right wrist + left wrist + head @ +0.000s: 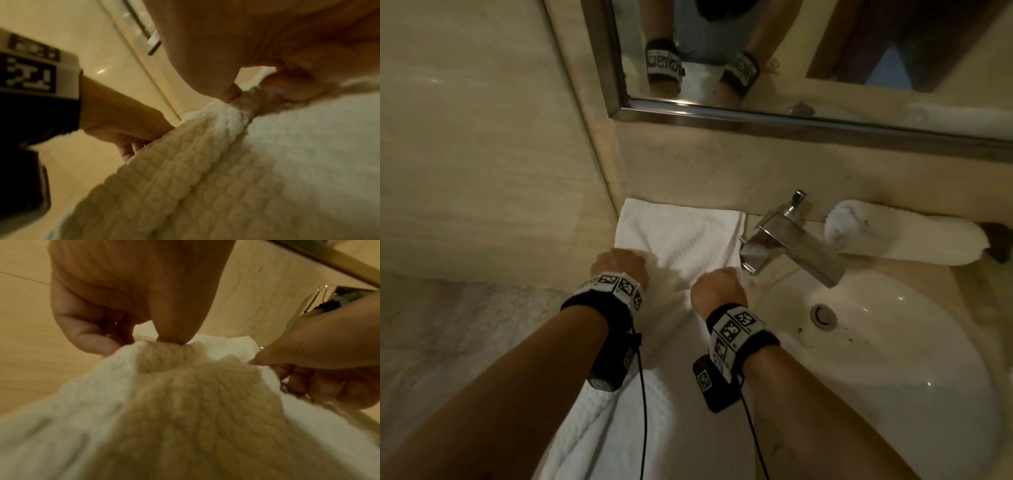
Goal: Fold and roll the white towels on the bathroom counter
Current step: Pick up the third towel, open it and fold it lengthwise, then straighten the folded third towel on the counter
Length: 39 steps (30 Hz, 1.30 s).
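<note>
Two hands work one white waffle-weave towel [681, 236], which lies on the counter at centre frame in the head view, its far end against the back wall and its near end hanging off the counter's front edge toward the bottom of the frame. Left hand [619, 265] sits at the towel's left edge, fingers curled and pinching a raised fold of cloth; left wrist view shows the thumb [174, 331] pressed down on the bunched fabric. Right hand [719, 287] is at the towel's right edge, just beside the sink basin [893, 342], also pinching a fold between thumb and curled fingers, confirmed in the right wrist view [283, 84]. Cloth between the hands is lifted and creased. Both wrists wear black bands with printed marker tags. One rolled white towel [904, 236] lies on the counter at right, behind the chrome faucet [794, 246], against the wall. Framed mirror [756, 116] runs across the upper frame, reflecting both wrists. Beige wall tile fills the left.
</note>
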Motion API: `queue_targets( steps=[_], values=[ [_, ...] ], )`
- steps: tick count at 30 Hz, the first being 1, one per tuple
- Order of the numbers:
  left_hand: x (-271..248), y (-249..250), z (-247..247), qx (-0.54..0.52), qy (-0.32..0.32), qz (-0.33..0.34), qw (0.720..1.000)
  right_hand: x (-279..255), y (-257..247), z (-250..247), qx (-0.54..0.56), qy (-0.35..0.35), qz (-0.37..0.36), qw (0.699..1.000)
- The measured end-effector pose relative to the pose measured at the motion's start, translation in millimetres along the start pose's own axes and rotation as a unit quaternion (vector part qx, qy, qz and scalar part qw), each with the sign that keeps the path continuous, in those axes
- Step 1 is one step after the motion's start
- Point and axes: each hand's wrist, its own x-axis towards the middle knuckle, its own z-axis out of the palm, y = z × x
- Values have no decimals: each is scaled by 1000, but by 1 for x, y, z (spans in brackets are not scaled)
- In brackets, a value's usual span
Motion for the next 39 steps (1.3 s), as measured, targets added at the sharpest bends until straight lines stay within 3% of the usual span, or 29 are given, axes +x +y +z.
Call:
queue_targets(
  steps=[5, 8, 11, 16, 19, 22, 26, 29, 32, 36, 39],
  values=[
    [0, 0, -2, -49, -19, -33, 998, 5, 8, -4, -46, 10, -7, 999],
    [1, -3, -10, -55, -22, -19, 998, 7, 11, -10, -30, 3, 1, 1000],
    [-1, -13, -15, -36, 18, 0, 999, 10, 11, -17, -29, 13, 27, 999],
    [-7, -22, -24, 5, 44, -7, 999, 19, 18, -16, -131, 3, 12, 991],
    [-9, -24, -22, -41, 52, -18, 998, 22, 19, -16, -176, 4, 3, 984],
    [-19, -21, -17, -69, 91, 17, 993, 24, 21, -12, -174, 12, -3, 985],
    [-34, -15, 5, -45, -10, 69, 997, 20, 22, -9, -79, 36, 12, 996],
    [-45, -15, 4, -83, -12, 67, 994, 10, 21, -7, 89, 34, 74, 993],
    [-60, -22, -6, -121, -41, 63, 990, -3, 23, -1, 225, 19, 82, 971],
    [-95, -39, -2, -151, -118, 67, 979, -17, 27, -5, 188, 13, 65, 980],
    [-118, -50, 7, 4, -153, 74, 985, -20, 24, -6, 183, 28, 54, 981]
  ],
)
